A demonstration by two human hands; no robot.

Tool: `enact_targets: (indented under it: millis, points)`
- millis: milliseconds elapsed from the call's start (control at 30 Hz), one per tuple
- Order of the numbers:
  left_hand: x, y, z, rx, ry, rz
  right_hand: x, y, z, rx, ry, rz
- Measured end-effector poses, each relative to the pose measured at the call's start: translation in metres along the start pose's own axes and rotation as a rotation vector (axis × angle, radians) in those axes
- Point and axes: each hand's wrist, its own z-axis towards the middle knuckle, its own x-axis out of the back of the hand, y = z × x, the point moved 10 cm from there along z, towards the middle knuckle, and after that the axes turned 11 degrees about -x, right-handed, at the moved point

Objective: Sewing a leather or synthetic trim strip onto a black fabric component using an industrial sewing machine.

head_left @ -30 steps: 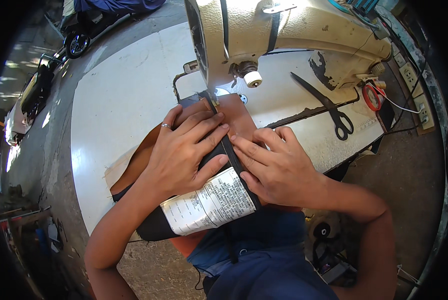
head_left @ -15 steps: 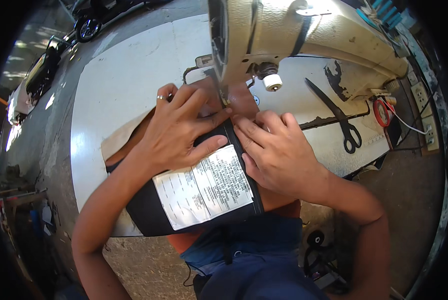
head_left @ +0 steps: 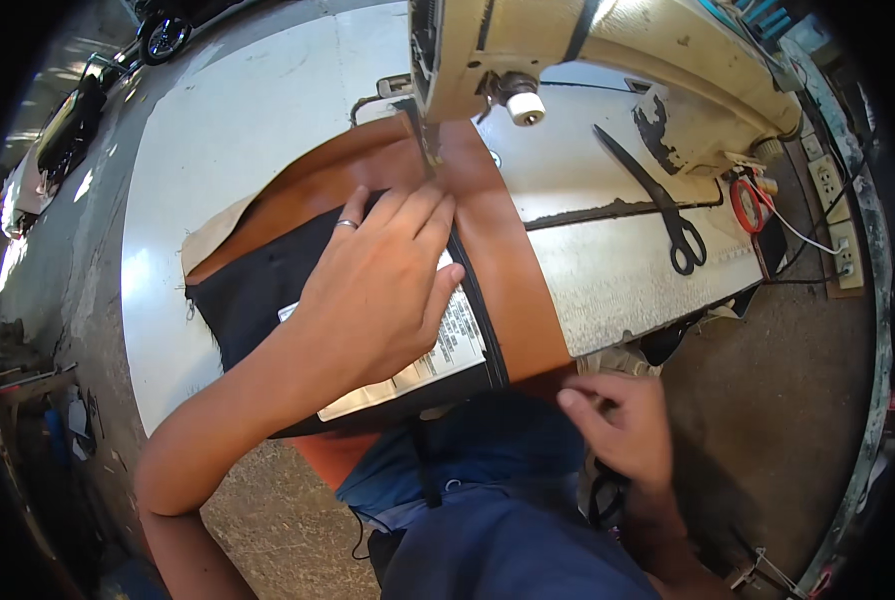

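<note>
My left hand [head_left: 383,270] lies flat on a black fabric piece [head_left: 268,275] with a white printed label [head_left: 458,335] sewn to it. Its fingertips rest just in front of the needle area of a cream sewing machine [head_left: 528,40], and its palm covers part of the label. Brown leather [head_left: 503,260] extends beneath the black fabric, under the machine's foot and along the right side. Off the table's front edge, close to the leather's near corner, is my right hand [head_left: 623,425]. Its thumb and forefinger are apart with nothing visible between them; the other fingers are curled and partly hidden.
Black scissors [head_left: 658,200] lie on the white sewing table [head_left: 618,290], right of the leather. Beyond them sit a red tape roll [head_left: 746,206] and power sockets [head_left: 844,250] with cables. A motorbike wheel [head_left: 164,38] stands on the floor at the far left.
My right hand has left the fabric beside the needle and dropped toward my lap. My left hand stays on the fabric, its fingers now closer together. The whole view has shifted slightly.
</note>
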Motion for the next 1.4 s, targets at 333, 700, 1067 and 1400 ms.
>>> enact_targets:
  millis: [333, 700, 1067, 1400]
  points:
    - [0.003, -0.009, -0.025, -0.085, 0.211, -0.189, -0.060, -0.016, -0.002, 0.263, -0.508, 0.870]
    - [0.008, -0.025, -0.035, -0.043, 0.308, -0.546, -0.050, -0.097, 0.062, -0.133, -0.762, 1.245]
    - [0.012, -0.013, -0.034, -0.079, 0.341, -0.489, -0.049, -0.088, 0.087, -0.221, -0.468, 0.941]
    - [0.003, -0.005, -0.041, -0.174, 0.232, -0.399, -0.039, -0.091, 0.091, -0.077, -0.348, 0.813]
